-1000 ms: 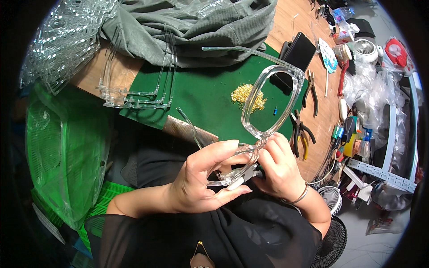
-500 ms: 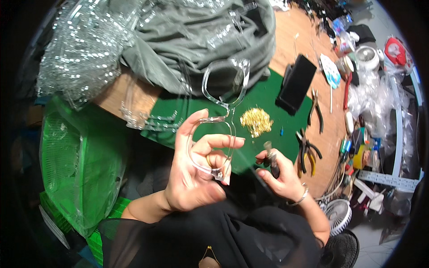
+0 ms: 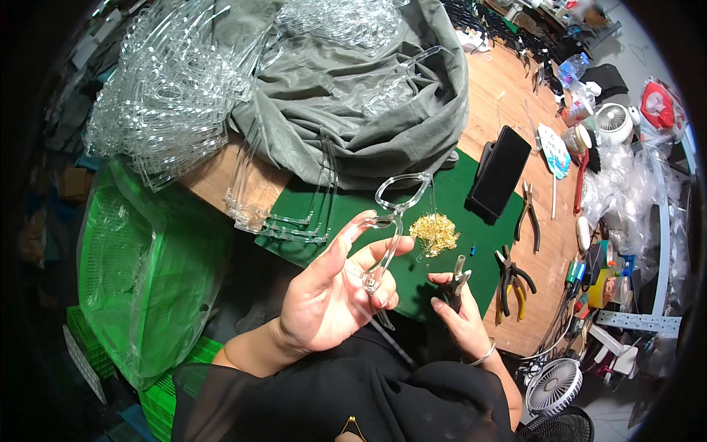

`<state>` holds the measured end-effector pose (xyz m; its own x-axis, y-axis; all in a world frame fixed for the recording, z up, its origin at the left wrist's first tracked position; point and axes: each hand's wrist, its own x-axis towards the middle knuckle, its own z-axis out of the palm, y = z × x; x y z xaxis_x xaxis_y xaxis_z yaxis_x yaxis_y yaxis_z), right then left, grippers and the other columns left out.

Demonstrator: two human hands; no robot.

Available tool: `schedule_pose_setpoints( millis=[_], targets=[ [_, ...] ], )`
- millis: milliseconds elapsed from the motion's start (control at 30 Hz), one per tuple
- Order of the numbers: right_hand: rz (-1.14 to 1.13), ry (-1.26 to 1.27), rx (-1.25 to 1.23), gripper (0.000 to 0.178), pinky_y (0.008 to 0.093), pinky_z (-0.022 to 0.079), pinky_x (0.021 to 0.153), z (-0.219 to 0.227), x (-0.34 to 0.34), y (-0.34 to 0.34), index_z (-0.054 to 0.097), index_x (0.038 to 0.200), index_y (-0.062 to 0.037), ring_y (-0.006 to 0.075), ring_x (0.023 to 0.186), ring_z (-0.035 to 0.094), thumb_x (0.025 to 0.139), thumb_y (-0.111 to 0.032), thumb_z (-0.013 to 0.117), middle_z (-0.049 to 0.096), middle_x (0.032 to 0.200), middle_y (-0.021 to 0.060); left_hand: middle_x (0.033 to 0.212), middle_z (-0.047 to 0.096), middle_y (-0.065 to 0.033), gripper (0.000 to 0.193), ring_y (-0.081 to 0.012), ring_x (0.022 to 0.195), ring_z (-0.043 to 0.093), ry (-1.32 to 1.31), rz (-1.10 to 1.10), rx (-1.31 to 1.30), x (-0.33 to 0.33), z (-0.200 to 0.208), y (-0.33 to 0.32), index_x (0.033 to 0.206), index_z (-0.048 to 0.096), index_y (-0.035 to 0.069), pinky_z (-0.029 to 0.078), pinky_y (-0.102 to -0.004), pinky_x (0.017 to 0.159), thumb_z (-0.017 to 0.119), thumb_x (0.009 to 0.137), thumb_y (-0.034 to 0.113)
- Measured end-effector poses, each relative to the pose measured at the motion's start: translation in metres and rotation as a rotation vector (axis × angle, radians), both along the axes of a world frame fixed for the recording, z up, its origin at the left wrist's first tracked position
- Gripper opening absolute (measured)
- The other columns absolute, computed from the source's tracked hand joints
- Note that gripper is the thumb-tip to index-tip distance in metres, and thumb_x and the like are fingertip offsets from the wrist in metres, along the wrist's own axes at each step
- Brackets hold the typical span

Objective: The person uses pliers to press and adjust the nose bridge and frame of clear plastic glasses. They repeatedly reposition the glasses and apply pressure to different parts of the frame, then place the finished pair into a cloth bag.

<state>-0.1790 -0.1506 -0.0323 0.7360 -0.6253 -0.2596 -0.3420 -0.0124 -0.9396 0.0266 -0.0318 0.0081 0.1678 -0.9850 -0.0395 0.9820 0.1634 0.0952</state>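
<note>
A clear plastic eyeglass frame (image 3: 403, 194) is held up in my left hand (image 3: 322, 305), its thumb and fingers curled around one rim. From that rim's corner a clear strip, apparently a temple arm, reaches down across my dark clothing. My right hand (image 3: 465, 323) is closed around a small hand tool (image 3: 456, 283) with a dark body and a pale tip pointing up; its exact kind is hard to tell. Between frame and tool, a heap of small gold-coloured metal parts (image 3: 434, 234) lies on the green mat (image 3: 353, 254). Several clear temple arms (image 3: 283, 225) lie left of it.
Grey cloth (image 3: 353, 136) bears clear frames, beside a large pile of clear plastic pieces (image 3: 166, 96). A black phone (image 3: 501, 171) stands on the mat. Pliers (image 3: 527, 217) and yellow-handled pliers (image 3: 508, 291) lie right. Green crates (image 3: 132, 280) stand left; a white fan (image 3: 554, 387) lower right.
The view has shifted. My left hand has lowered and tilted the frame, so its rims look narrower. The right hand's tool has turned, showing more of its tip.
</note>
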Motion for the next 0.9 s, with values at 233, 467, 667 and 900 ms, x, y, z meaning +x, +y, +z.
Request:
schedule_pose_setpoints(
  millis=[233, 467, 667, 900],
  targets=[
    [-0.146, -0.079, -0.113, 0.015, 0.0240, 0.041, 0.070, -0.024, 0.003, 0.006, 0.051, 0.092, -0.0016, 0.0112, 0.074, 0.050, 0.081, -0.006, 0.060, 0.054, 0.081, 0.0035, 0.123, 0.043, -0.0248, 0.070, -0.0144, 0.070, 0.055, -0.275, 0.077, 0.112, -0.005, 0.002, -0.003, 0.137, 0.013, 0.015, 0.047, -0.0306, 0.070, 0.055, 0.083, 0.000],
    [0.080, 0.208, -0.548, 0.013, 0.0317, 0.044, 0.060, 0.000, -0.001, -0.013, 0.050, 0.081, -0.0020, 0.0244, 0.064, 0.054, 0.073, 0.001, 0.060, 0.052, 0.072, 0.0113, 0.134, 0.039, -0.0193, 0.097, -0.0281, 0.096, 0.062, -0.558, 0.102, 0.130, -0.006, -0.005, 0.013, 0.140, -0.001, 0.014, 0.050, -0.0354, 0.081, 0.059, 0.069, -0.017],
    [0.124, 0.293, -0.702, 0.020, 0.0395, 0.044, 0.069, -0.027, 0.018, -0.039, 0.053, 0.089, -0.0035, 0.0324, 0.078, 0.055, 0.070, -0.001, 0.059, 0.054, 0.080, 0.0131, 0.132, 0.040, -0.0188, 0.102, -0.0309, 0.094, 0.062, -0.366, -0.059, 0.103, -0.010, 0.004, 0.009, 0.141, -0.002, 0.016, 0.050, -0.0393, 0.082, 0.062, 0.067, -0.015],
    [0.192, 0.418, -0.783, 0.023, 0.0365, 0.040, 0.071, -0.037, 0.027, -0.036, 0.054, 0.091, -0.0055, 0.0284, 0.082, 0.053, 0.069, -0.002, 0.061, 0.053, 0.082, 0.0113, 0.100, 0.052, -0.0330, 0.030, -0.0468, 0.081, 0.061, -0.322, -0.211, 0.150, -0.001, 0.003, 0.027, 0.095, 0.038, 0.001, 0.055, -0.0488, 0.069, 0.063, 0.080, 0.009]
  ],
)
